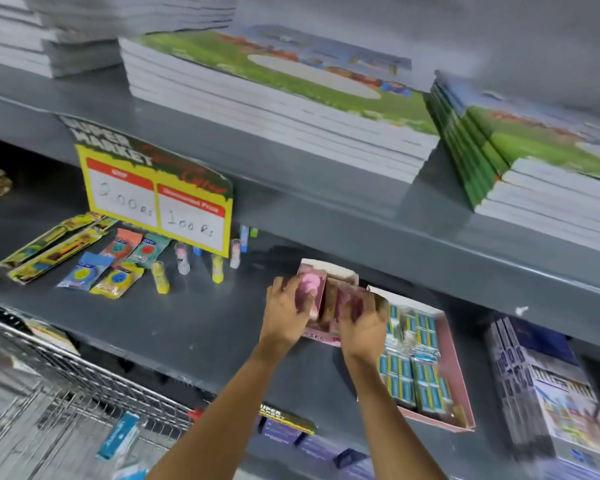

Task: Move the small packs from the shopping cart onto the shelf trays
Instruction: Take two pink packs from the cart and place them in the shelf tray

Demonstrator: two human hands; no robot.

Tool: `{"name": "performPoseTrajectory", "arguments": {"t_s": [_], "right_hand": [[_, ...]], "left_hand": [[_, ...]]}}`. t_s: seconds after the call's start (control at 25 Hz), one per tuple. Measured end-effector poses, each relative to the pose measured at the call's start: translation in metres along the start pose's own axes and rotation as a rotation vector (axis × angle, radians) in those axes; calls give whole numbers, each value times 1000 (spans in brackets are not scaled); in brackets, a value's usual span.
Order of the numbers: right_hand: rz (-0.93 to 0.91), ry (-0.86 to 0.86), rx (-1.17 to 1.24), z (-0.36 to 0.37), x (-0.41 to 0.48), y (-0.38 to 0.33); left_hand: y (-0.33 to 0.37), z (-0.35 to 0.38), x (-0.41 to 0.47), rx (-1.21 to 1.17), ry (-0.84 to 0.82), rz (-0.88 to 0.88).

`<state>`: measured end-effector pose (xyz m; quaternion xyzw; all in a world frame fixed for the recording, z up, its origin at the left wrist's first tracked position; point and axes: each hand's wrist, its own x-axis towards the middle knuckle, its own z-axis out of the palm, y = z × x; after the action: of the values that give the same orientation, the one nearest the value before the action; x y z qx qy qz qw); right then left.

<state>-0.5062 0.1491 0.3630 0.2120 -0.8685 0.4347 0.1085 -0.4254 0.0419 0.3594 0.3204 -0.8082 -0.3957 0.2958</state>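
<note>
Both hands work at a small pink tray (329,299) on the grey shelf (194,323). The left hand (288,311) grips a pink pack (310,284) at the tray's left side; the right hand (362,322) clasps further pink packs (349,299) inside it. Just beside it on the right, a larger pink tray (459,379) holds blue packs (414,368) in rows; blur prevents counting. The shopping cart (66,403), lower left, contains one blue pack (118,434).

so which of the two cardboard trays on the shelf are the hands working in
The smaller tray holding pink packs, left of the larger pink tray filled with blue packs. Both hands reach into it.
</note>
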Motion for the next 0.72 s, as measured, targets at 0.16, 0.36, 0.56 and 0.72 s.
{"name": "performPoseTrajectory", "arguments": {"t_s": [0.16, 0.36, 0.56, 0.72], "right_hand": [[-205, -47, -43, 6, -15, 7], [-182, 45, -174, 17, -5, -8], [-19, 99, -184, 20, -8, -4], [18, 83, -177, 24, -5, -4]], "left_hand": [[-10, 7, -4, 78, -27, 83], [1, 2, 16, 326, -62, 74], [-4, 4, 3, 229, -46, -165], [-3, 13, 1, 135, -41, -335]]}}
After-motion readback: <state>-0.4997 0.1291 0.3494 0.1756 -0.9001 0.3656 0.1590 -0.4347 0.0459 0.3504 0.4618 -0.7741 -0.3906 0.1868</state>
